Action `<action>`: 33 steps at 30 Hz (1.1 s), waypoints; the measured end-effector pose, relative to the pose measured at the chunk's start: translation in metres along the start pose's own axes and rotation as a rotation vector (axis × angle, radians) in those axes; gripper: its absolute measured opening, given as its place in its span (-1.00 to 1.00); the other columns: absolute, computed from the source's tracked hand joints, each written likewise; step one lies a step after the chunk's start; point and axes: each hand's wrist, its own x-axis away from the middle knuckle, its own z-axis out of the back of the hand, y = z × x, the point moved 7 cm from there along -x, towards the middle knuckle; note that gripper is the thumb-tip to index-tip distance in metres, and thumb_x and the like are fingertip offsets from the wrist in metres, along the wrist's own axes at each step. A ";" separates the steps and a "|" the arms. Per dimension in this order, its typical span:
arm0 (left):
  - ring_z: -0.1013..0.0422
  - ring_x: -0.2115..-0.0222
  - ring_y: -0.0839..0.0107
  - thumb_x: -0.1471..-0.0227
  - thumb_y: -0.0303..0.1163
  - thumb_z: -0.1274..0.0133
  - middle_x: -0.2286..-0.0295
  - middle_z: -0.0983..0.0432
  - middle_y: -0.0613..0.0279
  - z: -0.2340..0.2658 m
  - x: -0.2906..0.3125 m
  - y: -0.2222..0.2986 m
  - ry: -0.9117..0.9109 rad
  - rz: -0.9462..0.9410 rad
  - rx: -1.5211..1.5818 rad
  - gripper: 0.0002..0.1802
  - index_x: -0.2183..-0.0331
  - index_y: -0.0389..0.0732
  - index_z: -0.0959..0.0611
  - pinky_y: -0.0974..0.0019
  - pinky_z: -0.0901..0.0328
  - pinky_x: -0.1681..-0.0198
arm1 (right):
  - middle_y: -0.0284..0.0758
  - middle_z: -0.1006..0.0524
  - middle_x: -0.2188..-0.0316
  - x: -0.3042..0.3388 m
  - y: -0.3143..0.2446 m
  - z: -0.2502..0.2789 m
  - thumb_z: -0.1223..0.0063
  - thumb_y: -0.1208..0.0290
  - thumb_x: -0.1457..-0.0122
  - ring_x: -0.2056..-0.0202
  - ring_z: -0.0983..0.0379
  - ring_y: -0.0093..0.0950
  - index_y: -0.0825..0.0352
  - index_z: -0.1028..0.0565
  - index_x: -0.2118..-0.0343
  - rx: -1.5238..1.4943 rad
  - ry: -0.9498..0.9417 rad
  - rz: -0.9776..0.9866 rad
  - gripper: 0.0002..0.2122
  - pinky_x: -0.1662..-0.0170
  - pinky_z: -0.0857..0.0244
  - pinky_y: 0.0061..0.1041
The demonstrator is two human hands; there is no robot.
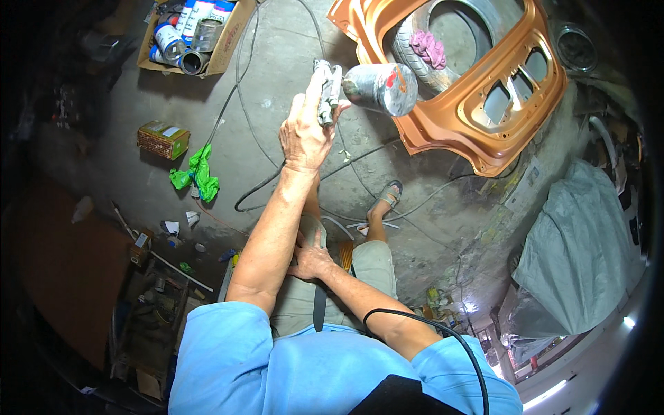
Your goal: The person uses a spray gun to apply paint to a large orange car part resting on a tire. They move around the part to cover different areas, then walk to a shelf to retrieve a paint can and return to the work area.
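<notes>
My left hand [304, 138] is raised in front of me, its fingers wrapped round a spray gun [328, 95]. The gun's metal cup [380, 88], smeared with grey and orange paint, points off to the right, close to an orange car tailgate [443, 131]. A gap shows between cup and panel in places, but I cannot tell how far apart they are. Low down, my right hand [312, 263] rests on my lap against the grey-green shorts [377, 259]. Its fingers look spread, and nothing shows in them.
Beneath the tailgate lies a tyre [408, 52] with a pink cloth [429, 48]. Hoses [266, 181] loop across the concrete floor. Cans fill a cardboard box [232, 41] at far left; a small carton [163, 140] and green plastic bag [200, 173] lie nearer. A grey sheet [574, 242] hangs at right.
</notes>
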 end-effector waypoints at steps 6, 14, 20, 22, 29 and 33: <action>-0.61 0.22 0.02 -0.07 -0.05 -0.32 0.22 -0.66 0.02 -0.002 -0.014 -0.006 -0.162 -0.031 0.198 -0.30 -0.21 0.03 -0.52 0.08 -0.49 0.20 | -0.38 0.37 -0.53 -0.008 -0.004 0.002 0.09 -0.53 -0.07 -0.40 0.62 0.36 -0.07 0.03 -0.49 0.011 -0.005 -0.009 -0.01 -0.28 0.03 0.50; -0.59 0.06 0.30 -0.13 -0.32 -0.30 -0.01 -0.62 0.10 0.042 -0.078 -0.033 -0.345 -0.131 0.203 -0.48 -0.12 -0.17 -0.60 0.29 -0.43 -0.04 | -0.41 0.35 -0.53 -0.018 -0.008 0.005 0.07 -0.50 -0.10 -0.39 0.57 0.40 -0.08 0.00 -0.48 -0.006 0.055 0.021 -0.05 -0.25 0.03 0.54; -0.49 0.35 0.57 -0.19 -0.09 -0.25 0.32 -0.63 0.30 0.074 -0.151 -0.072 -0.564 0.070 0.172 -0.42 -0.17 -0.11 -0.59 0.41 -0.42 0.21 | -0.37 0.33 -0.53 -0.018 -0.017 0.017 0.05 -0.47 -0.12 -0.38 0.56 0.44 -0.07 0.00 -0.48 -0.044 0.105 0.028 -0.06 -0.22 0.02 0.57; -0.41 0.43 0.59 -0.21 -0.08 -0.24 0.42 -0.56 0.39 0.078 -0.168 -0.070 -0.634 0.043 0.174 -0.41 -0.20 -0.09 -0.57 0.45 -0.36 0.31 | -0.39 0.31 -0.53 -0.018 -0.019 0.021 0.02 -0.42 -0.14 -0.41 0.56 0.37 -0.06 0.00 -0.48 -0.073 0.100 0.014 -0.08 -0.26 0.06 0.54; -0.38 0.44 0.63 -0.26 -0.04 -0.18 0.48 -0.52 0.47 0.063 -0.240 -0.048 -0.350 -0.154 0.117 -0.59 0.00 -0.09 -0.71 0.46 -0.30 0.34 | -0.38 0.30 -0.53 -0.027 -0.027 0.030 0.04 -0.47 -0.12 -0.38 0.55 0.44 -0.07 -0.02 -0.47 -0.033 0.163 0.014 -0.07 -0.21 0.01 0.57; -0.39 0.44 0.64 -0.22 0.01 -0.22 0.49 -0.56 0.43 0.049 -0.248 -0.049 -0.341 -0.047 0.140 -0.58 0.05 -0.07 -0.73 0.45 -0.31 0.35 | -0.39 0.30 -0.53 -0.029 -0.030 0.031 0.04 -0.45 -0.13 -0.39 0.54 0.41 -0.08 -0.02 -0.47 -0.051 0.151 0.015 -0.08 -0.22 -0.01 0.55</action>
